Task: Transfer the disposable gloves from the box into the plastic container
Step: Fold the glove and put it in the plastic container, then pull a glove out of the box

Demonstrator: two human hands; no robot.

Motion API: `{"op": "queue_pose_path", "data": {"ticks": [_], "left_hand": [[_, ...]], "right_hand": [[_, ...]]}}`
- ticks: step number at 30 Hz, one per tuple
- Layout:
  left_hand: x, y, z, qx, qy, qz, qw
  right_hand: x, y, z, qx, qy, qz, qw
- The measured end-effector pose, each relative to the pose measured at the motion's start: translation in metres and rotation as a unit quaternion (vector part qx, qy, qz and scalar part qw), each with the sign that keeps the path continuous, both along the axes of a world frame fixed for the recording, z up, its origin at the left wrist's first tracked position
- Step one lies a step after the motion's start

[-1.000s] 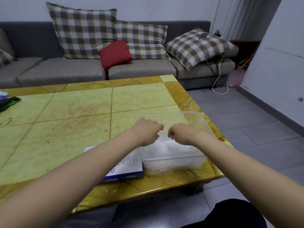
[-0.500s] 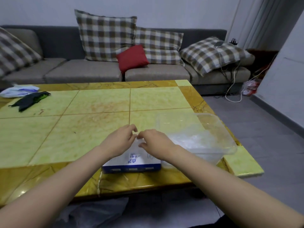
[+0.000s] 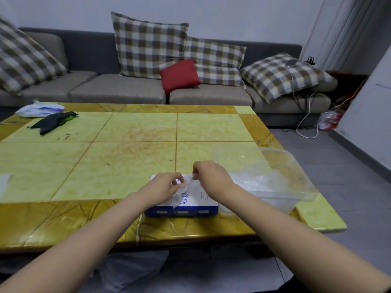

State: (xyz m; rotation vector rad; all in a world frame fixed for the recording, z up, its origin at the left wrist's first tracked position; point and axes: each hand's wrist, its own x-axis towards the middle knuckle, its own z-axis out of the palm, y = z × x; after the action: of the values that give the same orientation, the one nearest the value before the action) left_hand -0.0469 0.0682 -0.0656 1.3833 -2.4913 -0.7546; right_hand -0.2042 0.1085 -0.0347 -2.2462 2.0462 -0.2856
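My left hand [image 3: 167, 188] and right hand [image 3: 211, 178] both have fingers pinched on a flimsy clear glove [image 3: 187, 186] just above the box [image 3: 182, 211], plastic container [image 3: 275, 200] right beside it. Looks like one glove, hard to tell. Yank unevenly and it tears or drags extras out.

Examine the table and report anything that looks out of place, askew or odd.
Nothing is spilled. The plastic container sits angled to the box, with one corner close to the right edge of the table. A crumpled black item and a white bag lie at the far left corner.
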Motion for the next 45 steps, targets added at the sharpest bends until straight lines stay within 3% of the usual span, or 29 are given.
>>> {"op": "queue_pose_path", "data": {"ticks": [6,12,24,32,38,42,45], "left_hand": [[-0.005,0.003,-0.001,0.017,-0.015,0.001,1.000],[-0.008,0.002,-0.009,0.004,-0.058,0.031,0.998],[-0.018,-0.008,-0.004,0.013,-0.093,0.042,0.995],[-0.043,-0.017,0.068,-0.071,0.029,0.042,0.996],[-0.060,-0.020,0.087,-0.042,0.029,0.011,0.999],[-0.066,-0.018,0.089,-0.034,0.090,0.024,0.995],[-0.073,-0.016,0.095,-0.024,0.149,0.029,0.988]], "right_hand": [[-0.008,-0.001,0.010,-0.023,-0.018,-0.031,0.999],[-0.020,-0.003,0.015,-0.036,-0.117,-0.089,0.988],[-0.068,-0.007,0.036,-0.078,-0.152,-0.153,0.973],[-0.075,0.001,0.034,-0.037,-0.106,-0.125,0.986],[-0.074,0.013,0.035,-0.044,-0.184,-0.056,0.980],[-0.088,0.017,0.034,-0.048,-0.145,-0.101,0.983],[-0.097,0.018,0.037,0.003,-0.118,-0.128,0.985]]}}
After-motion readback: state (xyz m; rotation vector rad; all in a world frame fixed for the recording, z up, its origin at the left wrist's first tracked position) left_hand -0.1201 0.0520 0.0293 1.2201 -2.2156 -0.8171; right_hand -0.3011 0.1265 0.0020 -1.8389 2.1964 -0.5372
